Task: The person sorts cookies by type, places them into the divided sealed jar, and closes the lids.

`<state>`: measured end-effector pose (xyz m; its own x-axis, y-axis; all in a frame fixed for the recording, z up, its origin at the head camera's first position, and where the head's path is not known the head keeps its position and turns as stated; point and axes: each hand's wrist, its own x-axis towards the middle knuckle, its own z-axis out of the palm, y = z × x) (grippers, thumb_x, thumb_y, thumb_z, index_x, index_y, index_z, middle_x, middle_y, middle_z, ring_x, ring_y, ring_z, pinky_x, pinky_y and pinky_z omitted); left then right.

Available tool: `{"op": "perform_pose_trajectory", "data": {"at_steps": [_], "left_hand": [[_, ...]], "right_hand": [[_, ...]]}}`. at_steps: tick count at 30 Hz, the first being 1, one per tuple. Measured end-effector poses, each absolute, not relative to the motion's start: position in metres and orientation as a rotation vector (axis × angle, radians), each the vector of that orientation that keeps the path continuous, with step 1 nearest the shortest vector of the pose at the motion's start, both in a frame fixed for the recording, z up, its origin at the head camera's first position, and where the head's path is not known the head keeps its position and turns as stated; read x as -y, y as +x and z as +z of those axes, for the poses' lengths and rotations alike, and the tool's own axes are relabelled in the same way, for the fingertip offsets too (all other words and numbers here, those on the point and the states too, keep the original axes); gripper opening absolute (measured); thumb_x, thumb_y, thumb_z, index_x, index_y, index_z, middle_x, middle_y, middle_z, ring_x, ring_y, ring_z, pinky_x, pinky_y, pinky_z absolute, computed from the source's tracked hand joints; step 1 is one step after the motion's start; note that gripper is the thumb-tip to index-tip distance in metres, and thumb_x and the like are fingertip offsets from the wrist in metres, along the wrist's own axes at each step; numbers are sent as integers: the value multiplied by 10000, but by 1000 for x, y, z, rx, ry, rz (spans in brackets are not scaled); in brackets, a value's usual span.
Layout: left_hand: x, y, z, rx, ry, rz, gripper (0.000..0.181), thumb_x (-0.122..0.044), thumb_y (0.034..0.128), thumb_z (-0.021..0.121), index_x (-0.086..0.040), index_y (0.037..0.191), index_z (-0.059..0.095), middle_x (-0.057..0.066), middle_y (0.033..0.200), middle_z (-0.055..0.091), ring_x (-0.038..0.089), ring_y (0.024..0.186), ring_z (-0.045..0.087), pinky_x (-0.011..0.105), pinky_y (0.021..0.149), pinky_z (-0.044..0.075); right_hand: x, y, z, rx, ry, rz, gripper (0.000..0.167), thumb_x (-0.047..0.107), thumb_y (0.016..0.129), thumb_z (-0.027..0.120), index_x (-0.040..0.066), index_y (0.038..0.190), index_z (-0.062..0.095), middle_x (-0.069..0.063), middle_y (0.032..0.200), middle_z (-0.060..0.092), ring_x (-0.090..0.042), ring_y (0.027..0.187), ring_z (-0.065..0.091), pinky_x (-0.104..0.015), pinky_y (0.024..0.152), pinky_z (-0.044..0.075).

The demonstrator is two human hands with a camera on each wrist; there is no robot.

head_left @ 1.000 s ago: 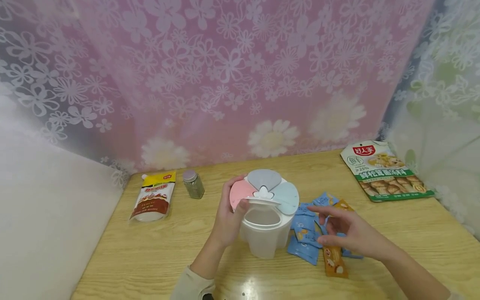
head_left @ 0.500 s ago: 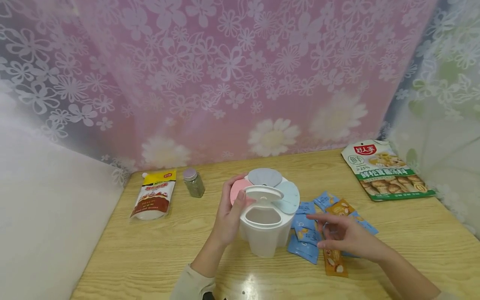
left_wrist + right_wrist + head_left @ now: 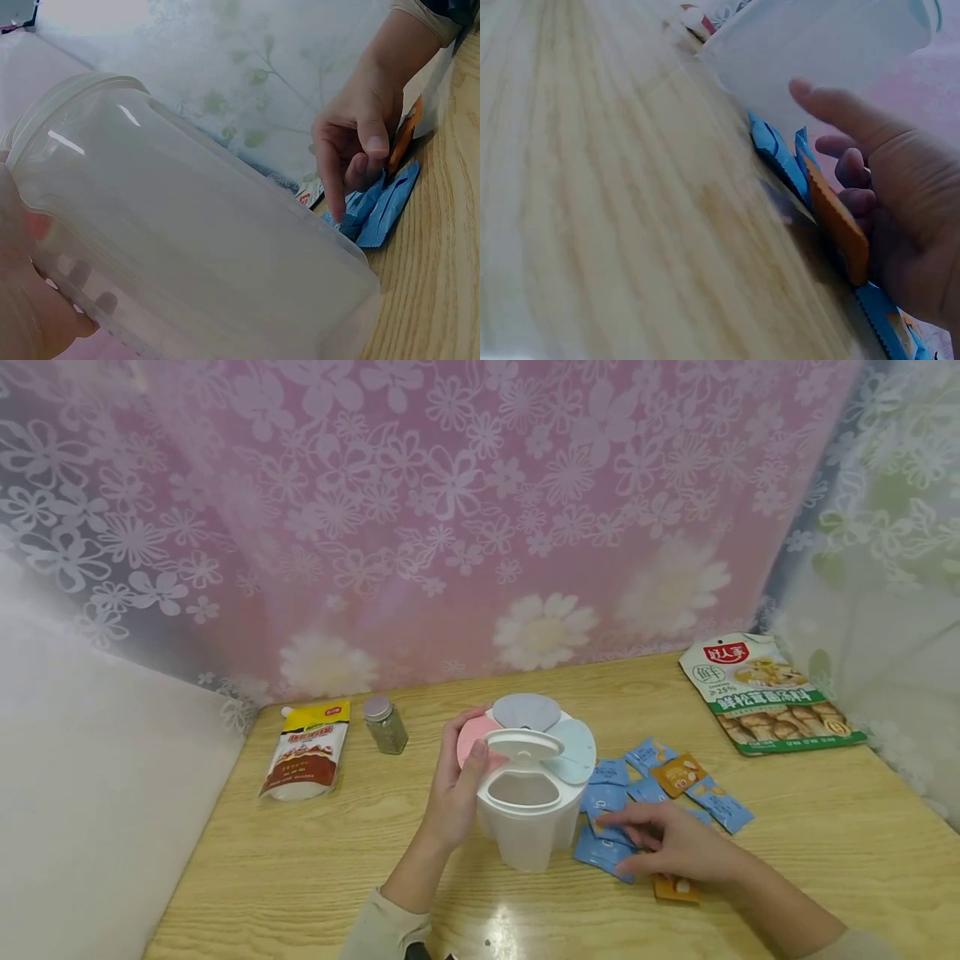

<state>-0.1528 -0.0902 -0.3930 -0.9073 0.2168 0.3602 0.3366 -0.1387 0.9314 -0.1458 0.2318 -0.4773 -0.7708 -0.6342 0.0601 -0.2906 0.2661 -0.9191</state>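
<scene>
My left hand (image 3: pixel 453 789) grips the left side of a translucent storage canister (image 3: pixel 202 225), thumb beside its pink lid (image 3: pixel 477 746). Grey (image 3: pixel 527 712) and light blue (image 3: pixel 572 750) lids lie flat, while the white front lid (image 3: pixel 523 743) stands raised over an uncovered compartment (image 3: pixel 523 789). Just right of the canister, my right hand (image 3: pixel 675 843) hovers low over small blue snack packets (image 3: pixel 602 853). Its index finger reaches down to one packet, and the thumb stands apart from it. In the right wrist view an orange packet (image 3: pixel 836 217) lies beside the curled lower fingers.
More blue packets (image 3: pixel 722 804) and an orange one (image 3: pixel 678 773) lie behind the right hand. A spouted pouch (image 3: pixel 309 752) and a small glass jar (image 3: pixel 386 727) stand at the left. A large green-and-white food bag (image 3: pixel 772 697) lies at the back right of the wooden table (image 3: pixel 300 877).
The white front lid has swung further up, uncovering more of its compartment. My right hand has come down and slightly left onto the blue packets. The left hand keeps its grip.
</scene>
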Motion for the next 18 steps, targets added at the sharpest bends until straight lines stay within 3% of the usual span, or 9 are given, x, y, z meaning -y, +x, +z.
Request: {"op": "perform_pose_trajectory", "data": {"at_steps": [8, 13, 18], "left_hand": [[90, -152, -394, 1985, -672, -2219, 431, -261, 1084, 374, -96, 1477, 308, 96, 1285, 525, 110, 1109, 598, 275, 909, 532], [90, -152, -394, 1991, -660, -2216, 424, -268, 1084, 374, -104, 1471, 315, 65, 1258, 533, 100, 1072, 615, 272, 893, 536], [90, -152, -394, 1982, -670, -2228, 425, -273, 1083, 382, -111, 1471, 319, 54, 1261, 536, 101, 1066, 620, 280, 890, 539]], "right_hand": [[-225, -145, -482, -2454, -903, -1315, 570, 334, 797, 831, 80, 1282, 672, -12, 657, 474, 32, 588, 342, -204, 523, 364], [-220, -142, -479, -2668, -952, -1041, 668, 501, 747, 831, 210, 1323, 658, 143, 682, 441, 55, 615, 341, -176, 552, 342], [-218, -140, -479, -2802, -1071, -877, 601, 570, 740, 807, 301, 1265, 689, 210, 732, 429, 63, 638, 351, -144, 563, 336]]}}
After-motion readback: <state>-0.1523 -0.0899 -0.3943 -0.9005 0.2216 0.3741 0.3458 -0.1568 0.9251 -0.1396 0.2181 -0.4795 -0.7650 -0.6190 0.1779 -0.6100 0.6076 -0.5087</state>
